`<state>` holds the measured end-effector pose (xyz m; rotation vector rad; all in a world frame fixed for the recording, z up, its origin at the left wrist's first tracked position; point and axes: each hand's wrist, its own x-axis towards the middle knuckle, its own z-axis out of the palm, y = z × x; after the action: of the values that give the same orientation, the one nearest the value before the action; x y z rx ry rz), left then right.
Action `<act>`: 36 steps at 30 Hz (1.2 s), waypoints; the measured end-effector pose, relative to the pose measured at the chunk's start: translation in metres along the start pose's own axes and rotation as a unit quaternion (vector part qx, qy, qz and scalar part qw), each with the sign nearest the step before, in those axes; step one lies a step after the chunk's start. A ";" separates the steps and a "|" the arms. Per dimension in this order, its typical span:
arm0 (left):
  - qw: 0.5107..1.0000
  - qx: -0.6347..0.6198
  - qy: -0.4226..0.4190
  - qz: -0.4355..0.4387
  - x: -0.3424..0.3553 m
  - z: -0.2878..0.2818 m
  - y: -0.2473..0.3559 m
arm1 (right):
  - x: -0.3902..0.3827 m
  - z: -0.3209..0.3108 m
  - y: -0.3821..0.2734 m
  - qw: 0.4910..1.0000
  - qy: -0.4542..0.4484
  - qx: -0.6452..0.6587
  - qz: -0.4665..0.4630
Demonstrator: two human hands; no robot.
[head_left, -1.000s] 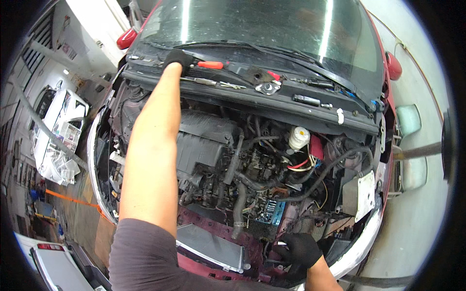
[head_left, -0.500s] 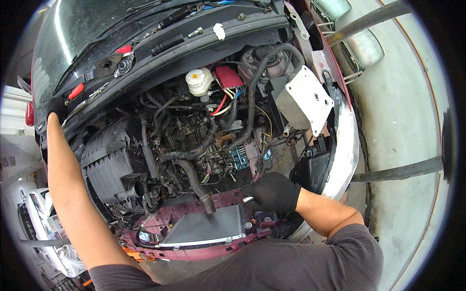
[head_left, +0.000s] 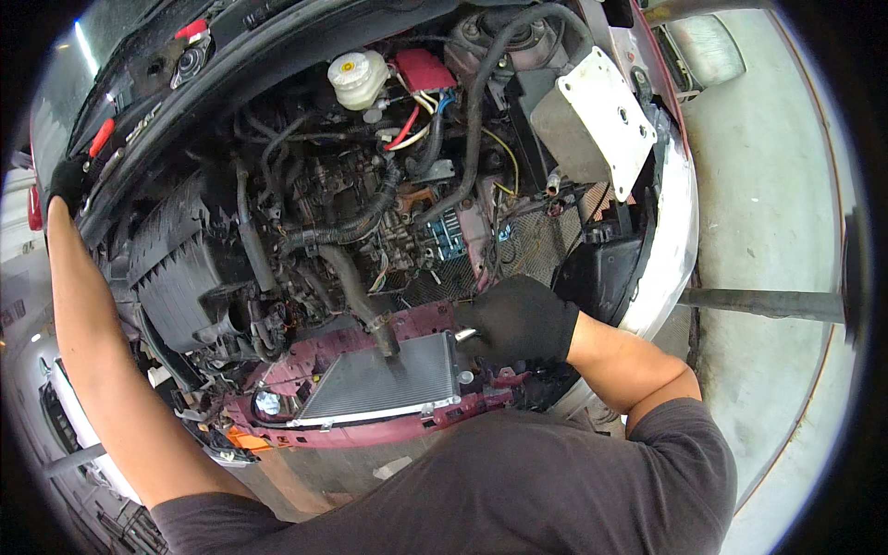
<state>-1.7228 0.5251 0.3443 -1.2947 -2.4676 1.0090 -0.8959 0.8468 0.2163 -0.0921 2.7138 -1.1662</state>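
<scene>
My right hand (head_left: 520, 319), in a black glove, is closed just above the right end of the radiator (head_left: 384, 379). The short shiny end of a metal tool (head_left: 465, 335) pokes out of its fist; the rest is hidden, so its kind cannot be told. At the far left, my left hand (head_left: 69, 182), gloved in black, rests at the end of the windscreen cowl (head_left: 162, 116). Its fingers are too dark to make out. Near it lie a red-handled tool (head_left: 103, 137) and slim metal tools (head_left: 139, 129).
The open engine bay holds a black ribbed airbox (head_left: 171, 254), a brake fluid reservoir (head_left: 358, 79), a red-capped box (head_left: 424, 70) and hoses. A metal box with a white plate (head_left: 606, 120) stands at the right. Padded lift arms (head_left: 768, 302) jut out beyond the fender.
The view has shifted, so the engine bay sits higher in the picture. Both hands stay at about the same places on the car, the right still gripping the metal tool.
</scene>
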 end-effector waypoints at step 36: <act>0.894 -0.282 0.338 -0.082 -0.261 -0.195 0.118 | -0.002 0.002 -0.003 0.997 -0.013 -0.061 0.049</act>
<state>-1.4008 0.4617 0.4547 -1.2446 -2.2775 -0.2307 -0.8933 0.8431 0.2175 0.0107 2.7307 -0.9671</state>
